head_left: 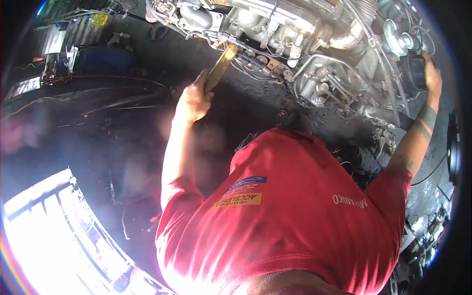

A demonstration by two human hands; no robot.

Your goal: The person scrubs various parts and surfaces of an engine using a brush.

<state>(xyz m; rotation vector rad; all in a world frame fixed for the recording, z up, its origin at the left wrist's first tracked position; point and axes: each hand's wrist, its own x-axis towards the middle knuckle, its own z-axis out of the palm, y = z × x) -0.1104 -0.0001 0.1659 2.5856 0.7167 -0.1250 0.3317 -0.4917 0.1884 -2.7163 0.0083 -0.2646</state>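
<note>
My left hand (194, 102) is closed round one end of a flat, yellowish-brown bar (225, 61). The bar's far end reaches up to the near side of a large metal engine (255, 22), among hoses and wiring; whether it touches is hard to see. At the engine's right end, my right hand (432, 76) lies with fingers stretched forward beside a dark cylindrical part (414, 71). A pale, round metal part (395, 38) is just past those fingertips. Part of the right hand's grip side is hidden from me.
Dark, stained floor (123, 118) spreads out at left, with cables across it. A brightly lit white slatted object (64, 221) stands at lower left. A metal pipe (383, 115) juts from the engine's near right side. Scattered parts and a black ring-shaped object (453, 142) lie along the right edge.
</note>
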